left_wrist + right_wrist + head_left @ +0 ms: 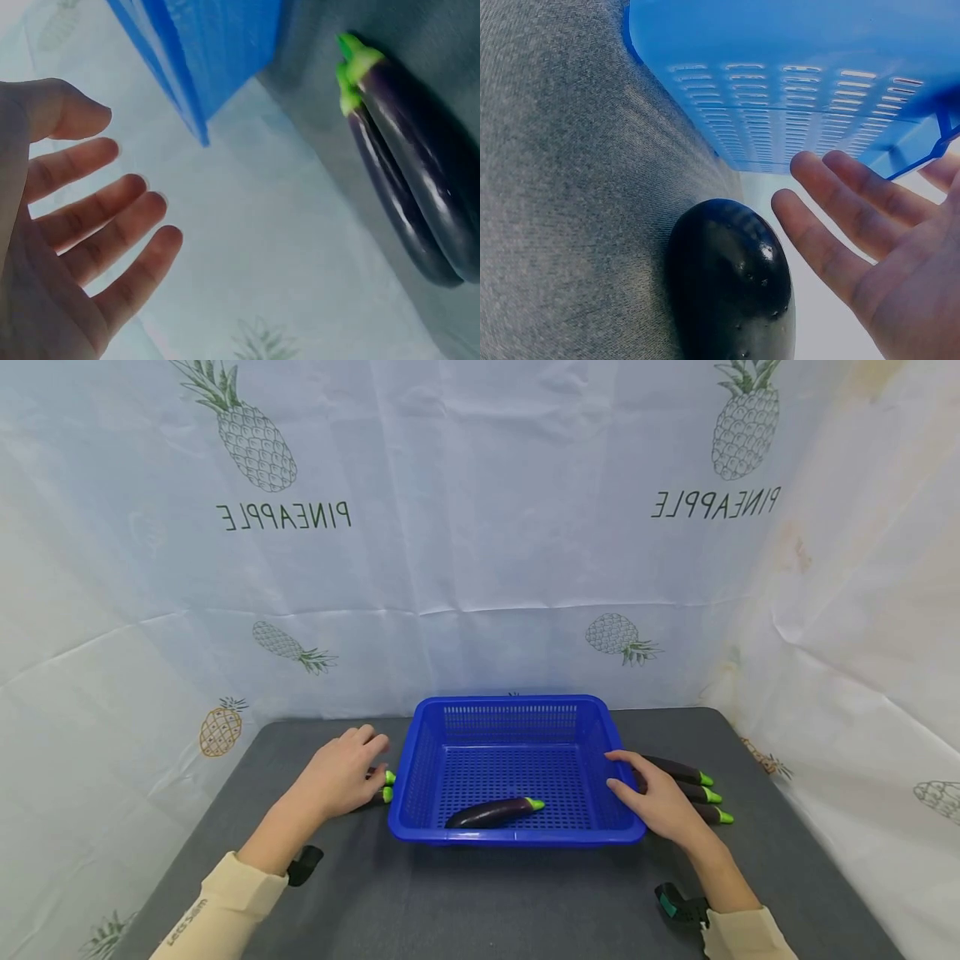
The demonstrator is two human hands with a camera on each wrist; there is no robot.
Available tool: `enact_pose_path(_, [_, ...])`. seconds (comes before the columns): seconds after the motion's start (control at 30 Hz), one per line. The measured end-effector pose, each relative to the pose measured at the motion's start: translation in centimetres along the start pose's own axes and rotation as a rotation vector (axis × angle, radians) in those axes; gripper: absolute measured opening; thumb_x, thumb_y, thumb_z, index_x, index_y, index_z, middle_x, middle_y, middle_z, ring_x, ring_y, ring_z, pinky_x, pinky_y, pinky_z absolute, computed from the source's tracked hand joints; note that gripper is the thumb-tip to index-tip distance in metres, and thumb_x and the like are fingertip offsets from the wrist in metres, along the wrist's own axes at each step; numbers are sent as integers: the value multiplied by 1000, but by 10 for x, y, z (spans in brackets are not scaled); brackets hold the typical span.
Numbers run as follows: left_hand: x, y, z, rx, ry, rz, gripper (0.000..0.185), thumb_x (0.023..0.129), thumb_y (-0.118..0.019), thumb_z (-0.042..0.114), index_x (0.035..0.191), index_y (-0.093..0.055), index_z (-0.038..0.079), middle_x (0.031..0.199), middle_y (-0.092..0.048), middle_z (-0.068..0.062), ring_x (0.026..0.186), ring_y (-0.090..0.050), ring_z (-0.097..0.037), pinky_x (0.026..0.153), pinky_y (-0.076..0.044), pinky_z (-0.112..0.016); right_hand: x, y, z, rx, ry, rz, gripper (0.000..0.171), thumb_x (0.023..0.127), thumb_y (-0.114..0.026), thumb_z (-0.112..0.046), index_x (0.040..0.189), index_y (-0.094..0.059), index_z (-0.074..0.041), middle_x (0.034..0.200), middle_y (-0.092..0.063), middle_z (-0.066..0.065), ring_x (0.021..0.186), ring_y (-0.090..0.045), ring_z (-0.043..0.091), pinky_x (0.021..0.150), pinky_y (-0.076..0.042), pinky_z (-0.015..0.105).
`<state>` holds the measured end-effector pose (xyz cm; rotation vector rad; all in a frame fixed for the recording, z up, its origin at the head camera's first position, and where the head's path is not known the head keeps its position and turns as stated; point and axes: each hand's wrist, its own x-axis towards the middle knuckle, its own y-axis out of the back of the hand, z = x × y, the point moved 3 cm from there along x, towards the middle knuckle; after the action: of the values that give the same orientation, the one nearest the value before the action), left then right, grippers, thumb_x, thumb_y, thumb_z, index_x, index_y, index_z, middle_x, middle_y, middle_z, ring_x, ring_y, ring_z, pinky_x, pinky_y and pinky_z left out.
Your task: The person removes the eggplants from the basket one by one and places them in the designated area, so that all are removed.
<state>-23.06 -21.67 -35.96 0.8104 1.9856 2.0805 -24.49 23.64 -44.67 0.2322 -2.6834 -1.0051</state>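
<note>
Blue basket (517, 837) holding one eggplant (491, 812), left hand (341, 774) and right hand (660, 802) flanking it, fingers loosely spread, hovering over eggplants on the table (450, 893)

At the lower left of the frame the person's left hand (71, 247) shows its palm, the fingers (105, 206) straight and a little spread, holding nothing. At the top centre hangs the corner of a blue perforated plastic basket (217, 52), apart from the hand. Along the right edge two glossy dark purple toy eggplants (420, 202) with bright green caps lie side by side, touching, on a dark grey felt-like tabletop (442, 45). Behind the hand spreads a pale blue cloth backdrop (262, 262) bearing a faint pineapple print low in the frame.
</note>
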Motion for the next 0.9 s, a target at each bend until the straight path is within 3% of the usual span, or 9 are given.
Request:
enact_pose_path(0.33, [4, 9, 34, -39, -77, 51, 15, 90, -72, 13, 104, -68, 9, 95, -59, -2, 78, -50, -17, 64, -47, -33, 0, 0, 0, -16, 5, 3, 48, 103, -62, -31, 145, -52, -9, 147, -50, 25, 121, -57, 39, 93, -50, 57])
enact_pose_path(0.43, [6, 10, 44, -49, -100, 57, 16, 90, -72, 14, 105, -68, 9, 97, -60, -2, 78, -52, -17, 65, -48, -33, 0, -1, 1, -16, 6, 5, 48, 103, -63, -30, 145, -52, -9, 146, -51, 25, 115, -59, 36, 90, -51, 53])
enact_pose_path(0.63, [14, 5, 62, -60, -146, 44, 16, 91, -72, 16, 106, -69, 11, 97, -60, -2, 78, -53, -17, 65, -49, -33, 1, -2, 0, -28, 14, 4, 48, 103, -63, -30, 144, -53, -9, 145, -52, 24, 105, -57, 31, 84, -49, 47])
enact_pose_path(0.9, [27, -4, 81, -89, -194, -11, 17, 93, -70, 20, 109, -67, 13, 96, -58, -1, 76, -49, -16, 64, -47, -31, -1, 0, -2, -18, 1, 2, 48, 103, -62, -31, 144, -52, -8, 147, -50, 26, 121, -57, 41, 93, -50, 58])
